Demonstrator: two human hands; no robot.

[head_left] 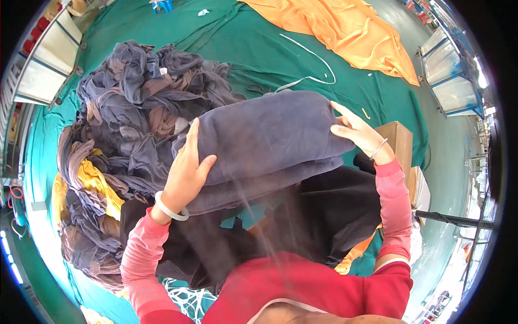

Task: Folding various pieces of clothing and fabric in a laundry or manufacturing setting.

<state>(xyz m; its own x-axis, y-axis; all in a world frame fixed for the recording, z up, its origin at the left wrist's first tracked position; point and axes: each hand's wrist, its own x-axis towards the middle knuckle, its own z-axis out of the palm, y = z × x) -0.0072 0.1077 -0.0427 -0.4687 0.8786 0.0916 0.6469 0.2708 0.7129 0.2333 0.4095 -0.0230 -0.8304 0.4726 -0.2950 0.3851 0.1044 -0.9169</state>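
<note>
A thick folded bundle of dark blue-grey plush fabric point(270, 135) lies across in front of me, over my lap. My left hand point(186, 167) clasps its left end, fingers stretched along the side and thumb apart. At the far right end, my right hand point(353, 129) grips the bundle between thumb and fingers. More layers of the same fabric point(259, 189) show beneath the upper fold. Black cloth point(340, 200) covers my legs below it. The undersides of the bundle are hidden.
A big loose heap of grey and brown fabric point(145, 102) rises at the left, with yellow cloth point(97, 181) in it. Orange cloth point(334, 27) and a white strip point(313, 51) lie on the green sheet point(226, 32). A cardboard box point(396, 140) stands at the right; wheeled carts point(453, 70) stand beyond.
</note>
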